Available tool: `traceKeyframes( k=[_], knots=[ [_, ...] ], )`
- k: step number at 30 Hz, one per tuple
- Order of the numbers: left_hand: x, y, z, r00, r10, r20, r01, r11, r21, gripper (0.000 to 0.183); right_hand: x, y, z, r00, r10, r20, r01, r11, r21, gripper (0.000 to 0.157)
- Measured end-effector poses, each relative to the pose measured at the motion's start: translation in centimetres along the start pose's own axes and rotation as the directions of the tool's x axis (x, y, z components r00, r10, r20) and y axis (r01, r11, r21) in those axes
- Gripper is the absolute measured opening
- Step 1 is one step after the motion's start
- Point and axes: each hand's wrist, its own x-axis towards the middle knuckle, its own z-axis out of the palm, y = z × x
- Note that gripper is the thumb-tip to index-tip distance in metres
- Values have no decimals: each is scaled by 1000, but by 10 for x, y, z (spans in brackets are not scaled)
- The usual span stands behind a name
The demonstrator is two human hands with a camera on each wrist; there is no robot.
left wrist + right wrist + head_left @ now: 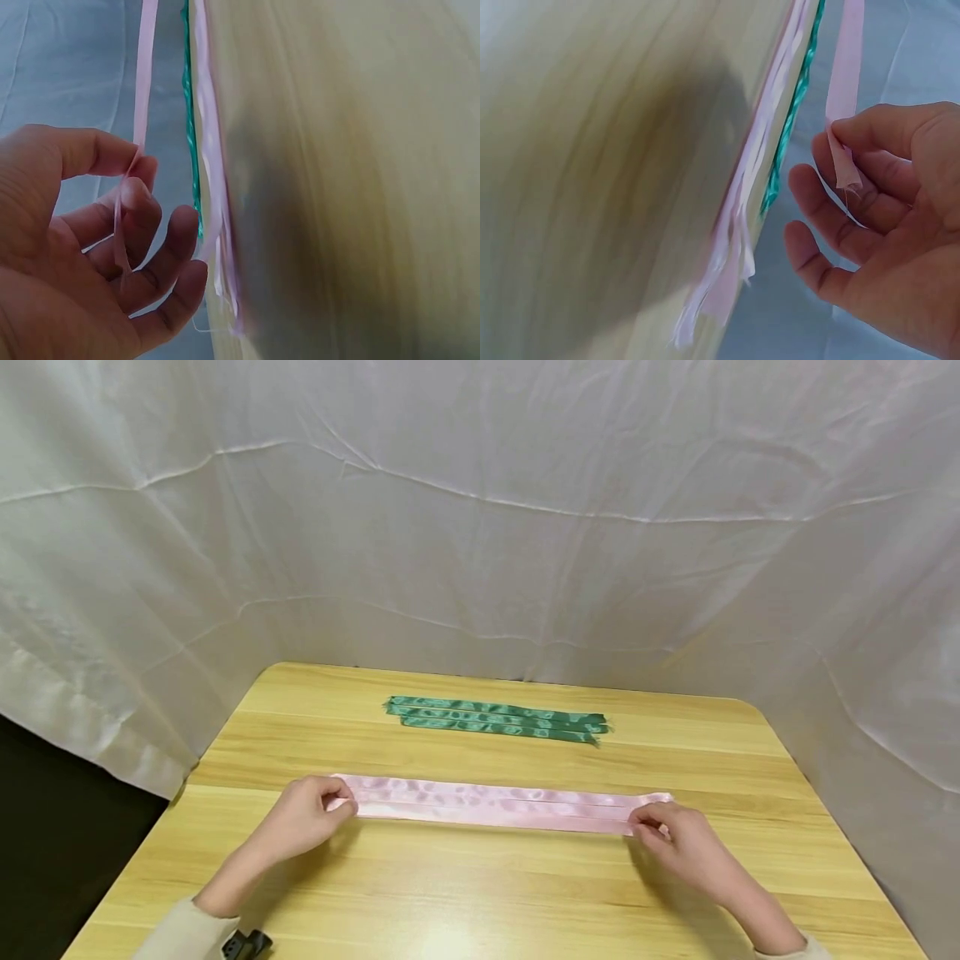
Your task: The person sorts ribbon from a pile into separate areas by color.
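Between both hands a pink satin ribbon (145, 67) is stretched taut, raised off the table. My left hand (302, 820) pinches one end between thumb and index finger, its other fingers loosely bent. At the opposite end my right hand (686, 850) pinches the ribbon in the same way, and a short frayed tail hangs below the fingertips in the right wrist view. Under it, more pink ribbons (765, 127) lie side by side on the table. From the head view the raised strip overlaps them, so their number is unclear.
Beyond the pink strips, several green satin ribbons (498, 718) with frayed ends lie in a row on the wooden table (465, 885). A pale cloth curtain (480, 543) surrounds the table's back and sides. A small black object (247, 945) sits by the left sleeve.
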Motion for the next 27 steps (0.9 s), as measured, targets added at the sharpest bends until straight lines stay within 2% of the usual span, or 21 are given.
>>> traceKeyframes(
  k=[8, 16, 27],
  knots=[
    [-2, -8, 1, 1000, -19, -1, 19, 999, 48, 15, -6, 7, 0, 998, 58, 27, -58, 998, -5, 23],
    [-5, -7, 2, 999, -46, 20, 45, 997, 56, 17, -7, 7, -2, 979, 169, 112, -170, 985, 2, 19],
    [-5, -7, 8, 999, -25, 31, 22, 996, 91, 16, -9, 9, 3, 979, 169, 118, -172, 985, 19, 22]
  ],
)
